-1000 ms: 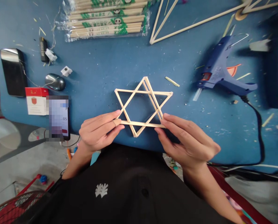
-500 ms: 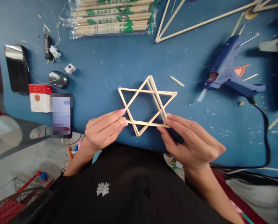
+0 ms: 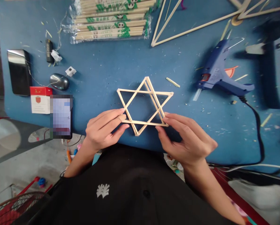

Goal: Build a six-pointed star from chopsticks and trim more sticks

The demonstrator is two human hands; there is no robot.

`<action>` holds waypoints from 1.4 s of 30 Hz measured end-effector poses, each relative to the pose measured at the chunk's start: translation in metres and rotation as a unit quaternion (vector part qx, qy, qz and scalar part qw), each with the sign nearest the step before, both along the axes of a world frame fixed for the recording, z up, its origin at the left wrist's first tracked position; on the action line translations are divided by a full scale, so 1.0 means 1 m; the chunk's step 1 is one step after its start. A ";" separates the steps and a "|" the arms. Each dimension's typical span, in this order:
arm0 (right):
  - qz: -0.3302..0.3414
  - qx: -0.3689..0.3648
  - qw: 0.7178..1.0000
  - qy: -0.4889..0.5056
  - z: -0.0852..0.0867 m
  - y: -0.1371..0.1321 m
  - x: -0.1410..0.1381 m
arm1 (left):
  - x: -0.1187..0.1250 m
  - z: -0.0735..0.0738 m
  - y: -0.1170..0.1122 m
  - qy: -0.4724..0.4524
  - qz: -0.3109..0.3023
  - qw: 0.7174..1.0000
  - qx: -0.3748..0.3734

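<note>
My left hand (image 3: 104, 129) and right hand (image 3: 185, 140) still pinch the stick star (image 3: 145, 104) at frame centre; nothing has shifted, so the joints are holding.

Small craft workbench, home-workshop feel, blue table top (image 3: 102, 72) littered with wood splinters, blue glue gun (image 3: 221, 78) at right with trailing black cord, wrapped packs of chopsticks (image 3: 111, 20) at top, phone (image 3: 61, 116) and cigarette pack (image 3: 40, 99) at left edge
</note>
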State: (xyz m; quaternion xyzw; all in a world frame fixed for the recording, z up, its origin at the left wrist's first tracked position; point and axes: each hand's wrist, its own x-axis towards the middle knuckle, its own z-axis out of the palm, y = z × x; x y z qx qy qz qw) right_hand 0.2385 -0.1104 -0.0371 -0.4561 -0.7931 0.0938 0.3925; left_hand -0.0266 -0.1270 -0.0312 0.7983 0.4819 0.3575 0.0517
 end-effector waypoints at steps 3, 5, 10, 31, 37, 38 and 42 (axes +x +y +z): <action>0.003 0.009 1.000 -0.013 0.000 -0.002 -0.001 | 0.002 0.000 0.003 0.003 -0.022 1.000 0.008; 0.007 0.014 1.000 -0.017 0.001 -0.003 -0.002 | 0.004 0.000 0.006 0.011 -0.025 1.000 0.012; 0.014 0.019 1.000 -0.002 0.000 -0.003 -0.005 | 0.007 0.003 0.009 0.004 -0.018 1.000 -0.012; 0.022 0.011 1.000 -0.017 -0.002 -0.002 -0.001 | 0.008 0.005 0.011 -0.047 -0.013 0.997 -0.062; 0.034 0.035 0.998 -0.040 -0.006 -0.004 0.000 | 0.004 0.000 0.011 -0.009 -0.024 0.999 -0.019; 0.034 0.042 0.997 -0.048 -0.006 -0.004 0.000 | 0.004 -0.001 0.011 0.001 -0.031 0.999 -0.008; 0.040 0.063 0.995 -0.066 -0.006 -0.003 -0.002 | 0.006 -0.004 0.010 0.043 -0.055 0.998 -0.002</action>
